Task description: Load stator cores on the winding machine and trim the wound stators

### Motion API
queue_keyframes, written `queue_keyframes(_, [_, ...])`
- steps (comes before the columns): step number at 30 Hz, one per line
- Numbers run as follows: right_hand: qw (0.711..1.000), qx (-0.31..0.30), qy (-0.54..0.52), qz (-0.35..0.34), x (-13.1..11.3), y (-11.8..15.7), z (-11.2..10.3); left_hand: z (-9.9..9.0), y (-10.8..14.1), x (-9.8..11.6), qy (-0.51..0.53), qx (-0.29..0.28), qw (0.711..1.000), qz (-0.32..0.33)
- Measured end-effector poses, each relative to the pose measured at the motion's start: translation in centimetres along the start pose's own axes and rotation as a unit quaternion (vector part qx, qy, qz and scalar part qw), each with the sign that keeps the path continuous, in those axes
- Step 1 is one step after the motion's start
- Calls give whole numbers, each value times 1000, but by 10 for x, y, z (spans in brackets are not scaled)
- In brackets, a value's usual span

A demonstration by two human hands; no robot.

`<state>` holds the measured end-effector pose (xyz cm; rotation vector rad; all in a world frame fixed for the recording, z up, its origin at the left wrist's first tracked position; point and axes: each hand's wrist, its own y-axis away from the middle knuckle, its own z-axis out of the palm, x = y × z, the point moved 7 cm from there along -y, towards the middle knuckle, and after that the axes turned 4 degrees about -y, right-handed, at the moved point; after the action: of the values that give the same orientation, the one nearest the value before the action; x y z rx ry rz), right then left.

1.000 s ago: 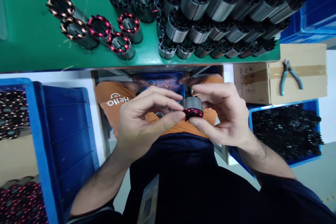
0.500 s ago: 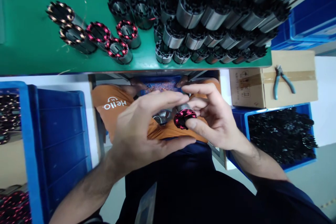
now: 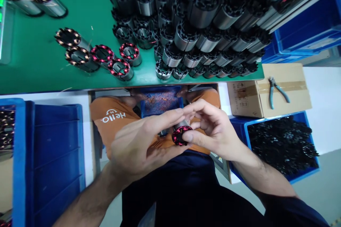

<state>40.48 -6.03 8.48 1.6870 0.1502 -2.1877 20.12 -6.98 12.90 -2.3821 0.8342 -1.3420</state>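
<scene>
A small motor stator [image 3: 179, 135], a metal cylinder with red windings round a black end, is held low over my lap. My right hand [image 3: 213, 133] grips it from the right, its thumb on the wound end and its fingers curled behind. From the left, my left hand [image 3: 138, 142] reaches round it. The left fingers lie along its top, and the left thumb meets its lower edge. Part of the metal body is hidden by fingers. Behind my left hand, another shiny item [image 3: 163, 133] on my lap is mostly covered.
Red-wound stators [image 3: 121, 69] and copper-wound stators [image 3: 80, 58] stand on the green table [image 3: 34, 74]. Stacked black-ended stators [image 3: 186, 35] fill its right side. Cutting pliers [image 3: 277, 92] lie on a cardboard box [image 3: 295, 78]. Beside it, a blue bin [image 3: 301, 176] holds black parts; another blue bin [image 3: 55, 149] is left.
My left hand has closed in round the stator, narrowing the gap between its thumb and fingers. My right hand keeps its grip. The view has shifted, so the table sits lower.
</scene>
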Motion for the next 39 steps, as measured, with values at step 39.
queue_keyframes(39, [988,129,-48,-69,2,2,25,9,-8,-4,-54,76,995,-37])
